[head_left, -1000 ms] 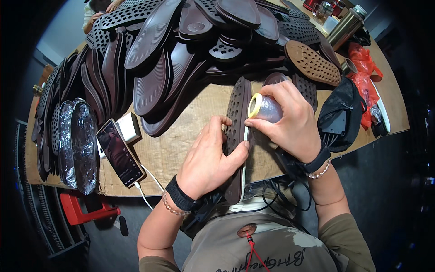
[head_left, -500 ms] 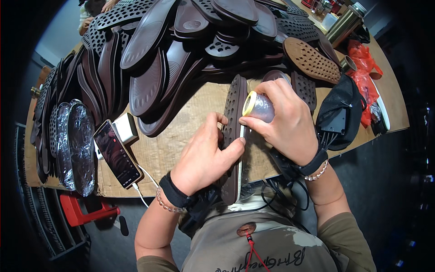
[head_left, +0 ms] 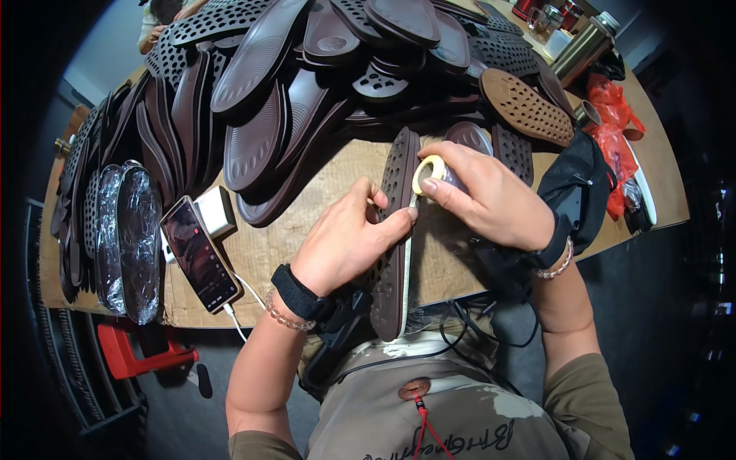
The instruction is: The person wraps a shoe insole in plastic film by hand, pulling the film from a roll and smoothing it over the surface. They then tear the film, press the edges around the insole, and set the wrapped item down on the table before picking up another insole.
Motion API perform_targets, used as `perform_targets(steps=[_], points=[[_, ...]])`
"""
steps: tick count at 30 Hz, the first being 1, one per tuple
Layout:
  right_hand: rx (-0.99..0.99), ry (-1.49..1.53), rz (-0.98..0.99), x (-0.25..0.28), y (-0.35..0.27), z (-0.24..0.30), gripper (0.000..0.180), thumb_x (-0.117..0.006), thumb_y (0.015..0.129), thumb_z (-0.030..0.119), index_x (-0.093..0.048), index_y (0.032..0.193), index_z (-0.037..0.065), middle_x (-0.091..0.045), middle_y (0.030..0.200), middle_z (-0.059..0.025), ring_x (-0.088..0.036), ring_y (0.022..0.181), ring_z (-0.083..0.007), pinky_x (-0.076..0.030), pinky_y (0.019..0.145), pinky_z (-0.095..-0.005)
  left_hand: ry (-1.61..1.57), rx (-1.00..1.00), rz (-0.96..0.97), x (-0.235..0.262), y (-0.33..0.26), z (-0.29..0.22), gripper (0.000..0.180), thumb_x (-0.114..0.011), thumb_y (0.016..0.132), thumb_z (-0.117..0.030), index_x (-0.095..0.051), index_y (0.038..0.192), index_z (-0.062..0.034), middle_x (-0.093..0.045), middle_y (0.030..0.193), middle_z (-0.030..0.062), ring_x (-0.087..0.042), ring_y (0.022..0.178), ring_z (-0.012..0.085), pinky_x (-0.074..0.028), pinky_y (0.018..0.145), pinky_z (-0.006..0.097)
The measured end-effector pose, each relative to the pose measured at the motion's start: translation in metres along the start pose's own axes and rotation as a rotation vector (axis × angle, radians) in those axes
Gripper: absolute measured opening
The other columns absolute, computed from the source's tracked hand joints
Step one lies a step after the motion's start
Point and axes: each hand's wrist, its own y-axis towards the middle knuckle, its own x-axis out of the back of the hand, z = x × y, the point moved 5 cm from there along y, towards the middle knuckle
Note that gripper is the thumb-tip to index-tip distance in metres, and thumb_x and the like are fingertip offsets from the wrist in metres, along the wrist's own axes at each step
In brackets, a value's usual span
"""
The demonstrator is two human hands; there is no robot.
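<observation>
My left hand [head_left: 341,241] is closed on a long dark brown shoe sole [head_left: 393,295] with holes, its thumb and fingers gripping the sole from either side. The sole stands on its edge, its lower end close to my body. A pale strip runs along its right side. In my right hand [head_left: 494,192] is a short roll of clear film [head_left: 419,184] with a yellow ring at its end. Held between thumb and fingers, the roll sits right beside the sole, near my left thumb. My palm hides most of the roll's body.
Brown soles [head_left: 261,138] are heaped across the table's far side. Two film-wrapped soles [head_left: 138,245] lie at left, near a charging phone [head_left: 201,257] and white adapter [head_left: 216,211]. At right are a tan sole [head_left: 525,106], black cap [head_left: 571,180], red bag [head_left: 609,115] and metal flask [head_left: 586,50].
My right hand has turned, with its wrist swinging up and outward. The roll's yellow end now faces me more. My left hand keeps its grip on the sole.
</observation>
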Motion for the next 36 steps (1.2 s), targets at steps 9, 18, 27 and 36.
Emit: perform_targets(steps=[9, 18, 27, 36], points=[[0.014, -0.161, -0.285, 0.011, 0.013, -0.006, 0.051, -0.094, 0.075, 0.030, -0.070, 0.112, 0.004, -0.067, 0.096, -0.0142, -0.071, 0.089, -0.0366, -0.057, 0.075, -0.0421, -0.026, -0.014, -0.031, -0.002, -0.004, 0.000, 0.046, -0.077, 0.095, -0.042, -0.057, 0.102, -0.0013, -0.067, 0.081, 0.0078, -0.060, 0.074, 0.0137, -0.049, 0.069, 0.033], [0.014, -0.298, -0.363, 0.003, 0.010, -0.006, 0.054, -0.095, 0.072, 0.031, -0.070, 0.113, 0.007, -0.066, 0.104, -0.0116, -0.070, 0.093, -0.0357, -0.058, 0.077, -0.0439, -0.023, -0.022, -0.057, -0.002, -0.003, 0.004, 0.043, -0.077, 0.096, -0.040, -0.057, 0.102, -0.0018, -0.065, 0.081, 0.0070, -0.058, 0.074, 0.0134, -0.049, 0.070, 0.032], [0.039, -0.340, -0.409, -0.002, 0.007, -0.001, 0.054, -0.095, 0.070, 0.029, -0.071, 0.114, 0.006, -0.063, 0.100, -0.0108, -0.067, 0.091, -0.0343, -0.056, 0.078, -0.0439, -0.037, -0.020, -0.050, -0.002, -0.003, 0.005, 0.044, -0.076, 0.097, -0.041, -0.057, 0.102, -0.0016, -0.066, 0.082, 0.0064, -0.058, 0.075, 0.0129, -0.049, 0.070, 0.032], [0.048, -0.308, -0.425, -0.005, 0.009, -0.001, 0.052, -0.093, 0.073, 0.025, -0.069, 0.114, 0.006, -0.063, 0.101, -0.0122, -0.066, 0.093, -0.0359, -0.055, 0.080, -0.0448, -0.045, -0.021, -0.017, 0.005, 0.006, 0.004, 0.045, -0.076, 0.096, -0.041, -0.057, 0.101, -0.0007, -0.068, 0.084, 0.0090, -0.061, 0.078, 0.0154, -0.051, 0.074, 0.033]])
